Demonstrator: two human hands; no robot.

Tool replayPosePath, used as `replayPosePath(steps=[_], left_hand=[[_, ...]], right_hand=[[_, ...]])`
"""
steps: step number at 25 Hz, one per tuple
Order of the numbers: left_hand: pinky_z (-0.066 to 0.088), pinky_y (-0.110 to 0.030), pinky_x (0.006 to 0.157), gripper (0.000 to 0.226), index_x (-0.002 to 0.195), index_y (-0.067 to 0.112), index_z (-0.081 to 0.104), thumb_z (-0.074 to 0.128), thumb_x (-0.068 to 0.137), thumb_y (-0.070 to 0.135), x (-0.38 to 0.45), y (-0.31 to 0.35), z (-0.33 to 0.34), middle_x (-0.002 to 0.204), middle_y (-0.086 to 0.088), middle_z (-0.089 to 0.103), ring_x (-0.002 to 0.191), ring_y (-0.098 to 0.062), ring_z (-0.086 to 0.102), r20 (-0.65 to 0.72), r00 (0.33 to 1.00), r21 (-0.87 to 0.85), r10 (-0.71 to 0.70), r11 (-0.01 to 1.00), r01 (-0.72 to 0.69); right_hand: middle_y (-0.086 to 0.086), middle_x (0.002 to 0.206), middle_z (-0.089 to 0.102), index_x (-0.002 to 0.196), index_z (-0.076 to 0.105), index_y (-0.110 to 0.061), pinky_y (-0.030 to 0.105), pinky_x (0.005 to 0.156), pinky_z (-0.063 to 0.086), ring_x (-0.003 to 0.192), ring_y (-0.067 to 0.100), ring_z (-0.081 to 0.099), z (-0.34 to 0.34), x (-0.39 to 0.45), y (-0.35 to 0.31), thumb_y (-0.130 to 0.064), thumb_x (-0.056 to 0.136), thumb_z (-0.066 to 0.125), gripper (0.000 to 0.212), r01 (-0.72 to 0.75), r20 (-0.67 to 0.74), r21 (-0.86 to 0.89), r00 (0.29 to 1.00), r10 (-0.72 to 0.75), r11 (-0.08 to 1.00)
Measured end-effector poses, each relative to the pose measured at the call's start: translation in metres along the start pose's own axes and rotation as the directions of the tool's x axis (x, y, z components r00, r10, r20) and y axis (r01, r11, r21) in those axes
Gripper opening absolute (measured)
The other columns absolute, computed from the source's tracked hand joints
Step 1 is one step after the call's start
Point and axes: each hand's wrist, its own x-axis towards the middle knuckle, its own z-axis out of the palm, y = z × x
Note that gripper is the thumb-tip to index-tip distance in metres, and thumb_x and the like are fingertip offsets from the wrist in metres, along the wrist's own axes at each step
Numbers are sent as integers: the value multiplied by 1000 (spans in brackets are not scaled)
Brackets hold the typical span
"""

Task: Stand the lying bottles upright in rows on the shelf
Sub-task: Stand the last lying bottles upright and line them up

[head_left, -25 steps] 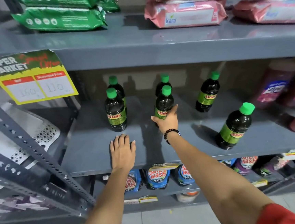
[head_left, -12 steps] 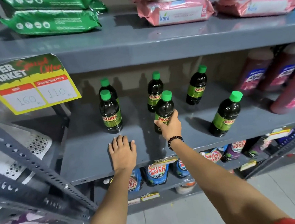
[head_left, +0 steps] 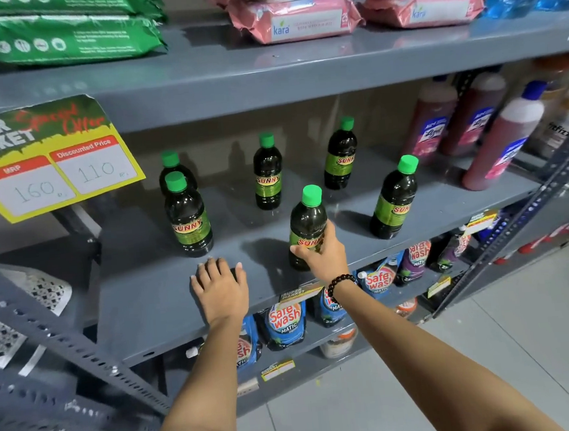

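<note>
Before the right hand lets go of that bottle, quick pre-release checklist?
1. Right hand wrapped around the held bottle: ok.
2. Held bottle upright, green cap on top: ok.
3. Base flat on the shelf: cannot tell, the hand hides it.
4. In line with the front row, the front left bottle and the front right bottle: not ok, it stands nearer the shelf edge.
5. Left hand flat on the shelf, apart from every bottle: ok.
6. Clear gaps to the bottles beside it: ok.
</note>
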Motion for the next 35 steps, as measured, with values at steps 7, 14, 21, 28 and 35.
replayPosePath(steps=[7, 14, 21, 28, 35], left_hand=[[29, -54, 108, 42, 122, 0, 51, 44, 94, 31, 1, 2, -4, 133, -22, 53, 128, -39, 42, 28, 1000, 5, -10, 1000, 10], [29, -52, 109, 42, 122, -1, 49, 41, 95, 31, 1, -20, -25, 132, -22, 53, 130, -37, 39, 28, 999, 15, -21, 1000, 21], [29, -50, 111, 43, 123, 1, 47, 39, 96, 34, 5, -80, -49, 134, -21, 51, 130, -36, 39, 24, 993, 99, -112, 989, 109], [28, -46, 112, 43, 127, 8, 43, 39, 95, 36, 2, -99, -41, 139, -16, 48, 131, -31, 39, 40, 994, 93, -105, 991, 101], [36, -47, 106, 41, 119, 6, 52, 49, 91, 36, 4, -101, -37, 129, -17, 57, 123, -33, 49, -36, 994, 73, -108, 991, 110]], right_hand=[[11, 134, 46, 136, 28, -12, 39, 104, 41, 124, 26, 47, 1, -5, 4, -30, 63, 83, 93, -54, -40, -34, 998, 52, 998], [0, 94, 47, 94, 38, -24, 34, 70, 47, 83, 19, 51, 39, -59, 26, -40, 73, 72, 44, 49, -124, -111, 990, -62, 993], [15, 131, 46, 131, 36, -5, 38, 101, 39, 124, 29, 43, 122, -33, -43, -33, 77, 71, 70, 159, 181, -121, 974, -135, 980], [22, 153, 19, 146, 2, -4, 37, 109, 31, 138, 33, 30, 172, 12, -94, -30, 73, 76, 107, 33, 263, -125, 965, 1, 992], [17, 122, 59, 120, 38, -3, 36, 91, 48, 111, 34, 57, 181, 25, -100, -25, 73, 74, 63, 27, 224, -131, 975, 3, 991]])
